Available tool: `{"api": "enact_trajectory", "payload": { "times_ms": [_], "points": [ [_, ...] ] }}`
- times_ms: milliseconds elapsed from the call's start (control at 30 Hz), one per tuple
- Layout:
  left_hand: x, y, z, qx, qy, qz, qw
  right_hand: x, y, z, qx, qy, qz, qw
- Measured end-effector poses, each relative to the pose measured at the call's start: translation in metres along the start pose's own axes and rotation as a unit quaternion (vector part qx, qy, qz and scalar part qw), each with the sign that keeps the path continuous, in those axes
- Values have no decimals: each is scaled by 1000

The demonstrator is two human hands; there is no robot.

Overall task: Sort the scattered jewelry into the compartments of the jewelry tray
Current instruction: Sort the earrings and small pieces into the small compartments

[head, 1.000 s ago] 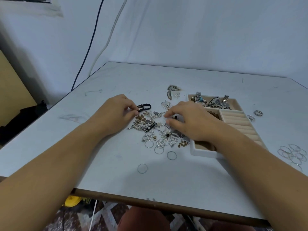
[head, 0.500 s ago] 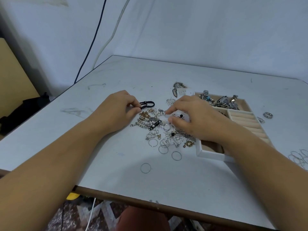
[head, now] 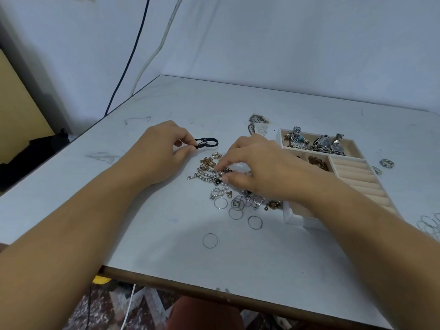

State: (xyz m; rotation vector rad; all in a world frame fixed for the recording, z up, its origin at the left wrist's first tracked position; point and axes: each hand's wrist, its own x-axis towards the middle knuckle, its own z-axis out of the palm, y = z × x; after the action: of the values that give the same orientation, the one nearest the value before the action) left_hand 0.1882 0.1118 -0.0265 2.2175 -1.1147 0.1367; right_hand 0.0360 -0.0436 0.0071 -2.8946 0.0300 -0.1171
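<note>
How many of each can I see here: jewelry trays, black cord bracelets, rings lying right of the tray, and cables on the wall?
jewelry tray: 1
black cord bracelet: 1
rings right of the tray: 2
wall cables: 2
Total: 6

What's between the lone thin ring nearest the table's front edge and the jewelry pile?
Head view: two more loose thin rings, then bare table. The lone ring sits apart from the pile.

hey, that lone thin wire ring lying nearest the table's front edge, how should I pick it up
The wire ring lies flat and alone on the table, clear of the pile. Probably come straight down from above and pinch its rim at one point, one fingertip inside the loop and one outside, or slide it to the front edge first, since it is too thin to get under.
</note>
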Motion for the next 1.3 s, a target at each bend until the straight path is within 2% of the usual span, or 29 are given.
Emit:
{"api": "enact_trajectory", "payload": {
  "times_ms": [200, 400, 600, 767, 867, 1000, 1300],
  "points": [
    [-1, -5, -7, 0, -1, -3, 1000, 2, 1, 4, 31, -10, 3, 999],
    [-1, -4, -6, -1, -10, -3, 1000, 3, -1, 7, 53, 38, -6, 998],
    [-2, -4, -6, -7, -16, -4, 1000, 5, 0, 14, 12, -1, -1, 1000],
    [-3, -2, -5, -5, -16, -9, 1000, 7, 0, 15, 36, 31, -14, 999],
    [-3, -1, -4, -6, -15, -9, 1000, 6, 2, 15, 78, 77, -5, 994],
    [-2, 0, -4, -3, -12, -2, 1000, 6, 3, 8, 158, 149, 17, 976],
    [-4, 11, 0, -36, 31, 26, 999, 2, 6, -7, 276, 205, 33, 938]
  ]
}}
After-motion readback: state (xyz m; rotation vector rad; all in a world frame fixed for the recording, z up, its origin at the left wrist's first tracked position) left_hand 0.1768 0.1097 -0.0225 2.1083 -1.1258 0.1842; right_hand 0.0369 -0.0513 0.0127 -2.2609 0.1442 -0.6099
